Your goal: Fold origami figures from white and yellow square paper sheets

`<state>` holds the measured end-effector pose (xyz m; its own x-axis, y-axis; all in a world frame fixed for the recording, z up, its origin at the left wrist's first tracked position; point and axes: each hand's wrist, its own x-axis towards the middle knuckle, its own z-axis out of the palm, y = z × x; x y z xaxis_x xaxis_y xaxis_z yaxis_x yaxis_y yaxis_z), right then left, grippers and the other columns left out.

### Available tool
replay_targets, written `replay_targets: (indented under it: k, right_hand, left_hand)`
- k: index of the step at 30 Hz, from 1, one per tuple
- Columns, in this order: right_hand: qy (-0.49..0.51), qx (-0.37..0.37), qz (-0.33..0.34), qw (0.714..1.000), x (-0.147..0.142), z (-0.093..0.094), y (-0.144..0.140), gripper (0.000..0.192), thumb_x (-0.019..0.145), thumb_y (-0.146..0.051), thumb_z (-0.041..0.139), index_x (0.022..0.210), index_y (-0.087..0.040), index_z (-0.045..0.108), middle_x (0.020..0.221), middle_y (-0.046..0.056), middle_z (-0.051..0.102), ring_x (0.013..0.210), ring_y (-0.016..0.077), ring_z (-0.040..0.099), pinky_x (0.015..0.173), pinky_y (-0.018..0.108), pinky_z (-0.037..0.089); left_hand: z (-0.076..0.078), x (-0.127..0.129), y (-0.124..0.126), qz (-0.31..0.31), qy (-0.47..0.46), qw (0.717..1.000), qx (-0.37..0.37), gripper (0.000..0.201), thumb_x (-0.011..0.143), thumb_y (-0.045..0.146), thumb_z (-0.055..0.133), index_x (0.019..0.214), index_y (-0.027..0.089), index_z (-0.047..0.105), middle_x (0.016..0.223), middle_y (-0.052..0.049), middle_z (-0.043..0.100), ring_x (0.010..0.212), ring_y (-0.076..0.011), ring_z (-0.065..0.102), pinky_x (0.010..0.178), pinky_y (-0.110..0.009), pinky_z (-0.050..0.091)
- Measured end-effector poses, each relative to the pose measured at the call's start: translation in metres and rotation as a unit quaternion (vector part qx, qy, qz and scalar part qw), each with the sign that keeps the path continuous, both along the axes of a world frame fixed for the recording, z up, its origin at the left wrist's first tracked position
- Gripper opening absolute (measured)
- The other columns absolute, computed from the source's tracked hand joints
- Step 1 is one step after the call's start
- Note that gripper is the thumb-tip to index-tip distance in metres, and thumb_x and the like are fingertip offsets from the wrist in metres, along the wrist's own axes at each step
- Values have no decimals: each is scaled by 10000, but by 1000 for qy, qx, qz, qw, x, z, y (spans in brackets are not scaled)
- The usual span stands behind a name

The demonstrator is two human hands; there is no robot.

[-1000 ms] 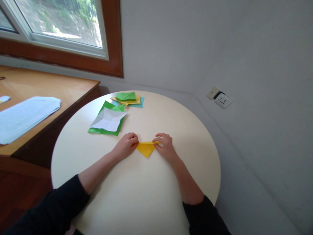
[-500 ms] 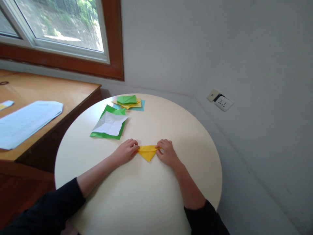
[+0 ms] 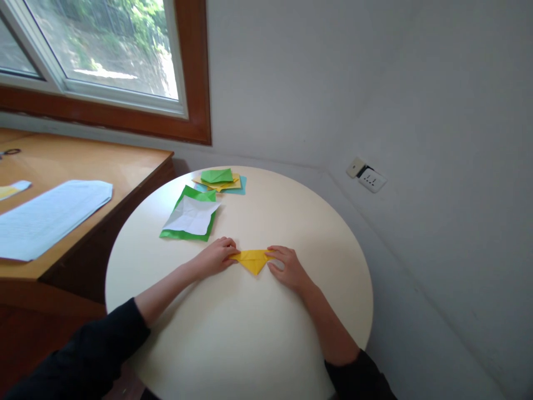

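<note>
A folded sheet of yellow paper [image 3: 255, 263] lies on the round white table, a triangle with its point toward me and a folded band along its far edge. My left hand [image 3: 216, 256] is closed on the left corner of this paper, thumb and fingers pinching it and hiding the tip. On the right end, my right hand [image 3: 289, 268] rests with its fingers stretched out over the band. Its thumb stands apart, below the paper, leaving a gap. The right corner is partly covered by those fingers.
A creased white sheet [image 3: 192, 215] lies on green paper [image 3: 208, 232] at the table's left. Behind it are a folded green piece [image 3: 216, 176], yellow papers and a blue sheet [image 3: 242, 185]. A wooden desk [image 3: 125, 161] holds a large pale paper [image 3: 62, 214] and scissors [image 3: 11, 151].
My right thumb has come away from the yellow paper and my right fingers have straightened over its end. My left hand keeps its pinch. The whole view has shifted slightly.
</note>
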<state>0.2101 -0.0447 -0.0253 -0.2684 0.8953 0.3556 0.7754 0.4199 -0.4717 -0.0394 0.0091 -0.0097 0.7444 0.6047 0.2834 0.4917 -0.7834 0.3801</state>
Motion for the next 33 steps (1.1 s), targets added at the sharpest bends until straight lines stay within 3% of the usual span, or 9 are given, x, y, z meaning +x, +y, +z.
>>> replay_targets:
  k: [5,9,14,17,20,22,25,33]
  right_hand:
    - [-6,6,-13,1000,-2,0,-3,257,719,-214,622,974,-230,650,1077,80,642,1019,227,577,906,416,381]
    - [19,9,-22,1000,-3,0,-2,243,710,-228,636,953,-226,654,1043,70,660,1000,229,584,901,416,383]
    - [167,-27,-58,984,-3,0,6,137,744,-236,558,788,-183,676,828,63,702,792,200,633,767,360,463]
    - [312,-67,-97,943,-4,1,16,174,680,-315,618,747,-161,665,725,54,692,653,186,630,629,315,492]
    - [376,-74,-116,916,-7,0,29,285,653,-407,632,767,-146,637,709,55,690,565,168,627,571,301,501]
    - [394,-69,-131,907,-10,-3,37,341,642,-449,634,778,-137,623,717,67,692,542,165,629,557,300,507]
    - [413,-62,-152,896,-15,-8,46,371,635,-470,637,773,-126,622,704,75,691,539,167,634,552,296,513]
    - [418,-59,-184,888,-17,-13,47,289,674,-371,621,821,-125,657,744,72,696,573,165,642,584,289,518]
  left_hand:
    - [-3,2,1,-15,-10,999,47,264,860,267,424,923,157,656,875,-109,613,815,-183,550,751,-300,441]
    - [-2,5,-2,12,-30,998,49,304,878,274,373,858,149,649,801,-101,623,773,-181,553,725,-299,434]
    - [3,16,-3,119,-99,985,-72,278,837,277,404,752,151,636,711,-60,637,641,-150,551,603,-248,405]
    - [2,26,4,196,-170,954,-153,266,801,318,446,698,151,625,555,-10,585,519,-126,501,517,-231,358]
    - [-1,35,12,235,-260,910,-220,253,753,357,501,707,140,622,486,19,527,465,-114,474,480,-223,345]
    - [-3,38,16,247,-301,889,-240,250,732,355,522,740,129,628,505,17,534,470,-112,482,489,-224,363]
    - [-4,40,16,260,-312,880,-247,267,730,345,523,793,116,645,579,-13,591,508,-120,514,518,-232,392]
    - [-15,41,14,262,-275,903,-199,303,693,280,586,946,132,663,874,-80,681,702,-163,604,657,-270,472]
